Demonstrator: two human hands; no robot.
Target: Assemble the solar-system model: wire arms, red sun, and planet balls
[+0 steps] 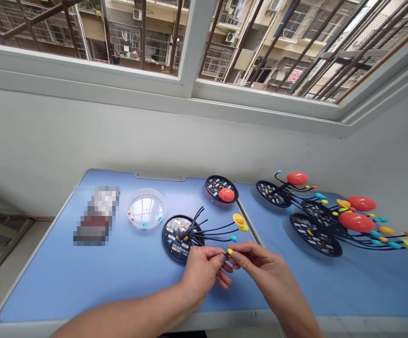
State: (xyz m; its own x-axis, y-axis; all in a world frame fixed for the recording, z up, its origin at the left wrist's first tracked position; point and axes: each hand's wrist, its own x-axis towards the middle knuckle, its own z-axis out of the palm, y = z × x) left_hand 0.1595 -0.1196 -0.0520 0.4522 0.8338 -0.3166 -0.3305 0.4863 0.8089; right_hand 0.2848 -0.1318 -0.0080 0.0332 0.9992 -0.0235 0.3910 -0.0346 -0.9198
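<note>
At the far left of the blue-topped surface [38, 291] lies a packet [96, 216], too blurred to tell what it is. Just right of it sits a round clear plastic bowl [146, 209] holding a few tiny coloured beads. Next comes the flat round black disc printed with small labels [175, 239], with a bunch of thin black wires [218, 231] rising from its middle and fanning out to the right, its long axis running roughly level across the surface. Those wires end in a yellow cup-shaped piece [239, 220] and a small teal bead [234, 238]. The left hand [204, 272] sits just in front of the disc's lower right edge, its fingers reaching rightward and almost meeting the right hand [263, 272]. A small yellow oval bead [229, 252] sits at the right hand's fingertips, pinched in a closed grip, its long axis lying nearly level and its tip pointing left toward the left hand, just below the teal bead. Whether the left hand's grip also has hold of the bead cannot be told. Behind the hands lies a smaller black disc with a glossy red ball [227, 194] on it. Right of a grey metal strip [249, 226] across the surface, three more black discs [316, 234] carry red balls and black wires that stretch rightward, tipped with teal, orange and yellow pieces.
</note>
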